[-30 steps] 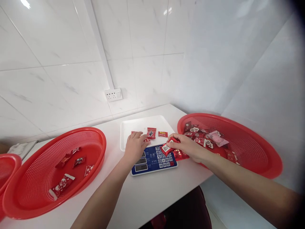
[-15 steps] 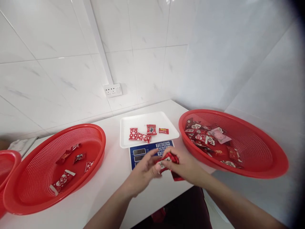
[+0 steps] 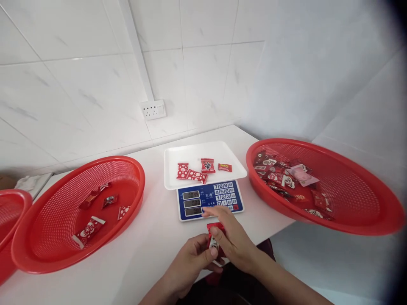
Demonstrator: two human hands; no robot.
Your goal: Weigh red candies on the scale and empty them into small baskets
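Observation:
Close to the table's front edge, my left hand [image 3: 193, 260] is closed on small red candy packets [image 3: 213, 242], pinched between thumb and fingers. How many it holds is partly hidden by both hands. Over them lies my right hand [image 3: 233, 237], its fingers stretched out and apart, the thumb touching the packets' upper end. Beyond the hands stands a blue and white digital scale [image 3: 208, 195] with lit readouts. On its white tray [image 3: 178, 153] rest several red packets: two dotted ones [image 3: 197, 176], a square one [image 3: 207, 165] and a smaller one with yellow print [image 3: 225, 167].
At right, a red basket [image 3: 375, 212] holds a pile of red packets and a pink one [image 3: 302, 176]. Another red basket [image 3: 34, 245] on the left contains several packets. A third basket's rim [image 3: 15, 195] shows at far left. Behind, a tiled wall carries a socket [image 3: 153, 110].
My hands have moved down toward the table's front edge, uncovering the scale's display and keys. The packets have passed from my right hand's grip into my left hand. My view has shifted slightly.

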